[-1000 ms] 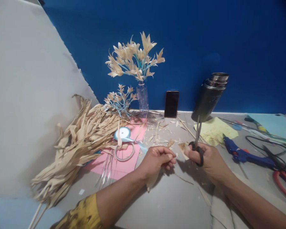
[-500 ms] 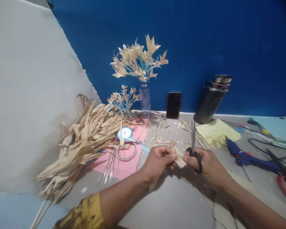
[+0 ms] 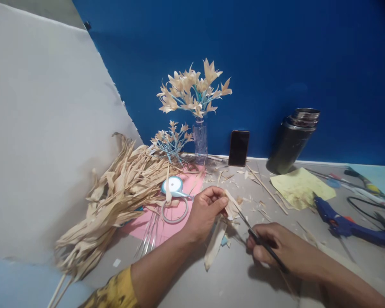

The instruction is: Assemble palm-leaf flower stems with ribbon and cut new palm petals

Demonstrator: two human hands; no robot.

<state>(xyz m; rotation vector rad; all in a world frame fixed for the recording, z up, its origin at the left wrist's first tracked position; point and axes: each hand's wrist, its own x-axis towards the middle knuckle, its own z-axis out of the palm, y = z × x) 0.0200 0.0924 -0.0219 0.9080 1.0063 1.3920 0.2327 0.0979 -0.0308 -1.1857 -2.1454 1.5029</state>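
Observation:
My left hand (image 3: 210, 211) pinches a pale piece of dried husk (image 3: 232, 208) between thumb and fingers. Black-handled scissors (image 3: 265, 247) are gripped in my right hand (image 3: 284, 250), and their blades point up and left, touching the edge of that piece. Whether the blades are parted is hard to make out. Below my left hand lies a long, pointed husk strip (image 3: 216, 244) on the grey table, beside a small blue scrap (image 3: 224, 241).
A heap of dried husks (image 3: 115, 201), a ribbon spool (image 3: 172, 185) and pink paper (image 3: 137, 233) lie left. Behind stand husk flowers (image 3: 192, 90) in a clear bottle (image 3: 200, 139), a phone (image 3: 239, 148) and a dark flask (image 3: 290, 143). Yellow paper (image 3: 300, 184) and a blue glue gun (image 3: 343, 224) are right.
The scissors have swung from pointing upward to lying along the husk piece, blades against it. My right hand has let go of the piece and moved lower. The view has shifted slightly.

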